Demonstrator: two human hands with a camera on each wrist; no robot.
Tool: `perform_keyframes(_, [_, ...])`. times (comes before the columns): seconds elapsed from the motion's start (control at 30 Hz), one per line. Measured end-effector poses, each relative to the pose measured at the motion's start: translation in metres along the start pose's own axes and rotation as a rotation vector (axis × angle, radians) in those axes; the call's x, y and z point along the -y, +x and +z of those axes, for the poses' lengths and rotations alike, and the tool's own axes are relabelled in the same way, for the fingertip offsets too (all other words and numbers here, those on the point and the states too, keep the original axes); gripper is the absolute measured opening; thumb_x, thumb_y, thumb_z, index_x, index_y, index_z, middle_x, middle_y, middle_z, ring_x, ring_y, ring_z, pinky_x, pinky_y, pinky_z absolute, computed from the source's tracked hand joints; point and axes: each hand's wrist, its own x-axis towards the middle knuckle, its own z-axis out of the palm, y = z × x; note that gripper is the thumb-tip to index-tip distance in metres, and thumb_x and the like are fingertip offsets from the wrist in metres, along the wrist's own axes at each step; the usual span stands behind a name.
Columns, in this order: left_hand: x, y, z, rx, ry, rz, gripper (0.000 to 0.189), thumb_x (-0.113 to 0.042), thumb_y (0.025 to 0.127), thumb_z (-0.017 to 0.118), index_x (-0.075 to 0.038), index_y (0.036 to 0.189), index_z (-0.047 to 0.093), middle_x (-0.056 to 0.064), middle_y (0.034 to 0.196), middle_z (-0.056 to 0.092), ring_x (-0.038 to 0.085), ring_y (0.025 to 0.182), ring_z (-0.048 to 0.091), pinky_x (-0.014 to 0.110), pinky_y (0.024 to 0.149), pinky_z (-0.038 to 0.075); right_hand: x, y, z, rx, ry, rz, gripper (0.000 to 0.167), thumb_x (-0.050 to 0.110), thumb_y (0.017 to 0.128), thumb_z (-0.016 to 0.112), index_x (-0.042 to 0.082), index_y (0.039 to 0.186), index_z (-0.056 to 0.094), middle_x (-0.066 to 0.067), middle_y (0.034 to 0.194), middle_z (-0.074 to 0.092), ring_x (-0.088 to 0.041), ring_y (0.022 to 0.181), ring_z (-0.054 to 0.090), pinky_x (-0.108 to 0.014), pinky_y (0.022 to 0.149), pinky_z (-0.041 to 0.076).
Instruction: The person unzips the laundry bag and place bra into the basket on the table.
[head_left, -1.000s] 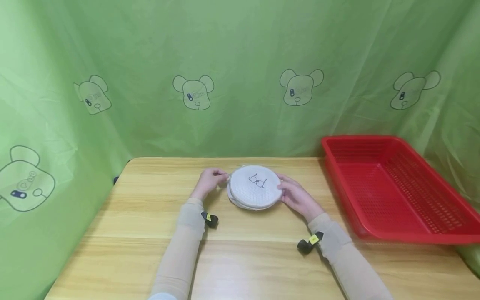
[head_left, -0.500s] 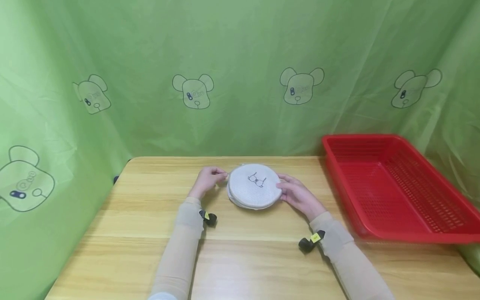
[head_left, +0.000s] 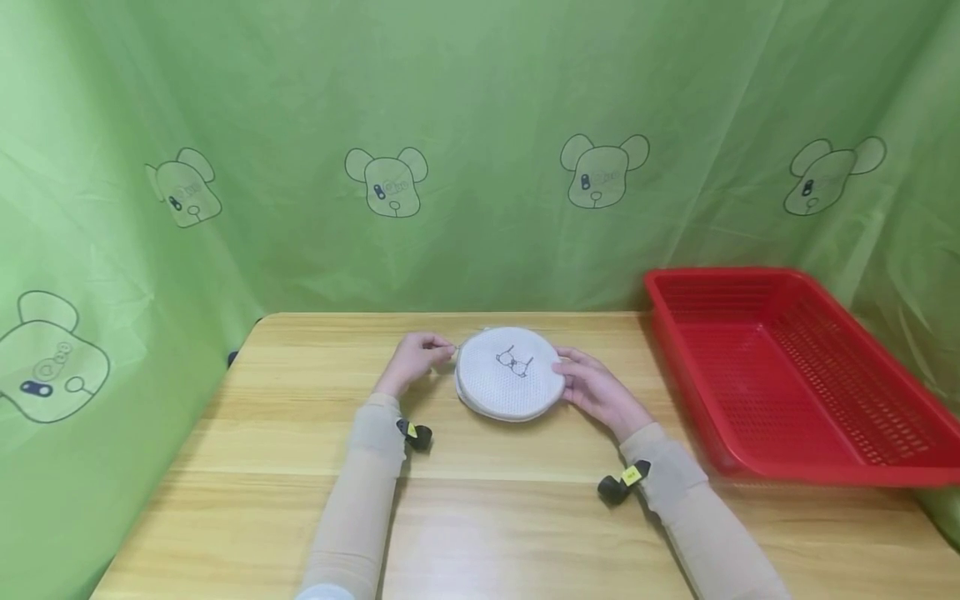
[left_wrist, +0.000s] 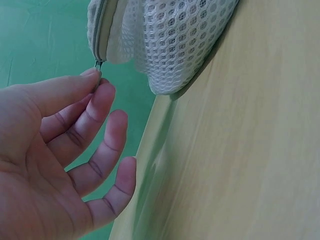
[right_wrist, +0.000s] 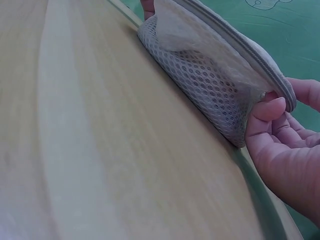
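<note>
A round white mesh laundry bag (head_left: 512, 379) with a small bra drawing on its top lies near the back middle of the table. At its left edge my left hand (head_left: 415, 360) pinches the zipper pull (left_wrist: 99, 82) between thumb and forefinger, the other fingers loosely bent. My right hand (head_left: 596, 390) grips the bag's right edge, thumb beside the zipper (right_wrist: 260, 55) and fingers on the far side. Seen from the right wrist, the mesh side wall (right_wrist: 205, 85) sags and creases under the zipped rim. The bag's inside is hidden.
A large red plastic basket (head_left: 757, 400) stands on the right of the wooden table (head_left: 480, 533). Green curtains (head_left: 480, 250) with bear-head prints enclose the back and sides. A small black camera (head_left: 417, 437) is strapped to the left wrist.
Both hands keep their holds on the bag and zipper pull. The left hand and forearm have shifted very slightly left, and the bag's top sits a little more squarely over its base.
</note>
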Motion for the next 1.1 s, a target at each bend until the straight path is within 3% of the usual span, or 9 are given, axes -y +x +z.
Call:
perform_keyframes(0.27, [-0.0017, -0.0014, -0.0030, 0.023, 0.013, 0.013, 0.019, -0.025, 0.090, 0.068, -0.010, 0.102, 0.069, 0.008, 0.101, 0.070, 0.023, 0.093, 0.064, 0.036, 0.082, 0.052, -0.0001, -0.0001, 0.0001, -0.008, 0.035, -0.003, 0.035, -0.002, 0.096, 0.051, 0.010, 0.128, 0.044, -0.002, 0.107, 0.066, -0.013, 0.090, 0.067, -0.025, 0.080, 0.058])
perform_keyframes(0.5, [0.0000, -0.0015, -0.0054, 0.045, -0.004, 0.044, 0.019, -0.024, 0.090, 0.068, -0.010, 0.103, 0.069, 0.009, 0.101, 0.070, 0.026, 0.094, 0.065, 0.038, 0.082, 0.053, -0.0022, -0.0006, -0.0012, 0.011, 0.024, -0.036, 0.031, -0.001, 0.091, 0.059, 0.014, 0.118, 0.051, -0.002, 0.101, 0.067, -0.014, 0.088, 0.069, -0.026, 0.081, 0.059])
perform_keyframes(0.67, [0.0003, -0.0034, -0.0080, 0.063, -0.024, 0.055, 0.019, -0.024, 0.090, 0.068, -0.011, 0.103, 0.069, 0.009, 0.101, 0.070, 0.032, 0.095, 0.064, 0.042, 0.083, 0.053, -0.0037, -0.0009, -0.0022, 0.061, 0.001, -0.074, 0.032, 0.001, 0.090, 0.062, 0.013, 0.118, 0.053, -0.003, 0.102, 0.068, -0.014, 0.088, 0.070, -0.026, 0.080, 0.059])
perform_keyframes(0.9, [0.0001, -0.0042, -0.0094, 0.070, -0.026, 0.069, 0.018, -0.024, 0.090, 0.068, -0.011, 0.102, 0.069, 0.008, 0.099, 0.070, 0.037, 0.095, 0.064, 0.044, 0.081, 0.053, -0.0034, 0.0015, -0.0007, -0.017, 0.013, -0.030, 0.032, -0.004, 0.093, 0.054, 0.010, 0.120, 0.047, -0.003, 0.098, 0.067, -0.014, 0.084, 0.069, -0.025, 0.077, 0.059])
perform_keyframes(1.1, [-0.0006, -0.0053, -0.0097, 0.073, -0.015, 0.082, 0.017, -0.025, 0.090, 0.068, -0.011, 0.101, 0.069, 0.008, 0.098, 0.069, 0.037, 0.095, 0.063, 0.045, 0.083, 0.052, -0.0021, 0.0012, 0.0005, -0.020, 0.057, -0.012, 0.030, -0.007, 0.094, 0.050, 0.009, 0.120, 0.045, -0.004, 0.096, 0.067, -0.014, 0.082, 0.069, -0.025, 0.075, 0.060])
